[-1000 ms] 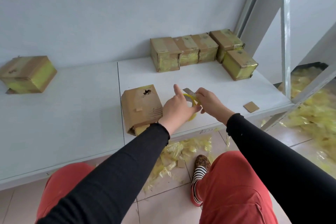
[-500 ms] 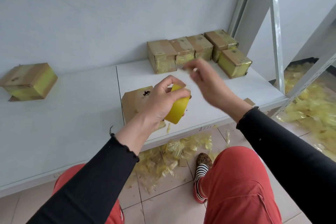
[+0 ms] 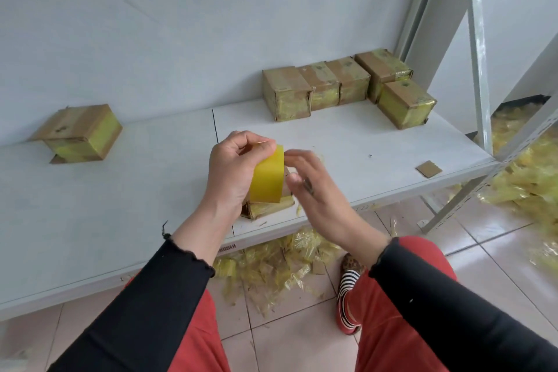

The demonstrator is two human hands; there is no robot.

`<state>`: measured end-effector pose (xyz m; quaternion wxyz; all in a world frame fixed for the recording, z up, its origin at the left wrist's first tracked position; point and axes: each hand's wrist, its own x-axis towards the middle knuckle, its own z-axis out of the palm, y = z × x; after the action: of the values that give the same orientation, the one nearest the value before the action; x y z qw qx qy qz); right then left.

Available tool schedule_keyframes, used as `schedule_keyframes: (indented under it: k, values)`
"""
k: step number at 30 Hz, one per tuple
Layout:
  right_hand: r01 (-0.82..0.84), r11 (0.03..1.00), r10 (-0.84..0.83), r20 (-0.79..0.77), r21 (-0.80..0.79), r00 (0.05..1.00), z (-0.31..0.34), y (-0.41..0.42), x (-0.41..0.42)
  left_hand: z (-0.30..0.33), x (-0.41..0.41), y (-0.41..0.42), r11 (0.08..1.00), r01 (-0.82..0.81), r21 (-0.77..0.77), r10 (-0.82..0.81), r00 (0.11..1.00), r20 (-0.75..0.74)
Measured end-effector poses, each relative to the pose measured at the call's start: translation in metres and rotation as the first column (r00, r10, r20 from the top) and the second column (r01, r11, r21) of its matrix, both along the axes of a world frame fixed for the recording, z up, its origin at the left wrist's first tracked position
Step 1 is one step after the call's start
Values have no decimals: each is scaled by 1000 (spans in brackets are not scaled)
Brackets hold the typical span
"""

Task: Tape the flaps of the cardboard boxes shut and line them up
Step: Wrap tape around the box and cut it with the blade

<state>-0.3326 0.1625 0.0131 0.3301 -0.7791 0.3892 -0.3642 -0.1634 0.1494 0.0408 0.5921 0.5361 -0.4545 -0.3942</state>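
My left hand grips a yellow tape roll above the shelf's front edge. My right hand is at the roll's right side, blurred, its fingers touching the roll; whether it pinches the tape end I cannot tell. Under both hands lies a cardboard box, mostly hidden, only its lower taped side showing. Several taped boxes stand in a row against the back wall, with one more in front at the right. A single box sits at the far left.
The white shelf board runs left to right, with a small cardboard scrap near its right front corner. A grey metal upright stands at the right. Yellow tape scraps litter the tiled floor.
My left hand has raised and turned the tape roll over the box. My right hand swung up and away, then came back down to the roll's right side.
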Motion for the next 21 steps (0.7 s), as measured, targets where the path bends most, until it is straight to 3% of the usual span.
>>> schedule_keyframes:
  k: [3, 5, 8, 13, 18, 21]
  values:
    - [-110, 993, 112, -39, 49, 993, -6, 18, 13, -2, 10, -5, 997, 16, 78, -9, 997, -82]
    - [-121, 985, 117, 42, 120, 992, -7, 23, 18, -4, 14, -9, 987, 45, 154, -18, 986, -169]
    - [-50, 953, -12, 202, 298, 979, -3, 22, 21, -4, 24, -25, 975, 50, 216, -29, 995, -96]
    - [29, 831, -181, 221, 555, 958, -10, 20, 13, 0, 28, -72, 979, 2, 202, 9, 998, -57]
    - [119, 799, -174, 37, 589, 984, -27, 26, 1, -11, 38, -117, 970, -91, 227, 98, 995, -21]
    - [213, 770, -238, -40, 602, 970, -43, 32, -2, -23, 47, -139, 966, -51, 254, 32, 996, 79]
